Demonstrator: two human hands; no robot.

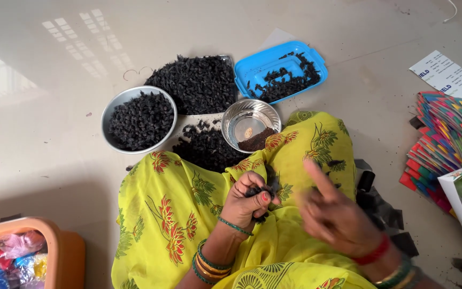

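While two bowls (139, 119) sit, left hand (249, 200) grips pods (260, 191).

A yellow garment (199, 214) with red-and-green flower prints; green and gold bangles (209, 266) at seven o'clock, red bangle (374, 252) at four o'clock.

Glossy polished floor (54, 134); shiny metal bowl (251, 124) beside a smooth blue plastic lid (252, 67); soft yellow printed cloth (188, 214) below the bowl; matt black pods (141, 120)
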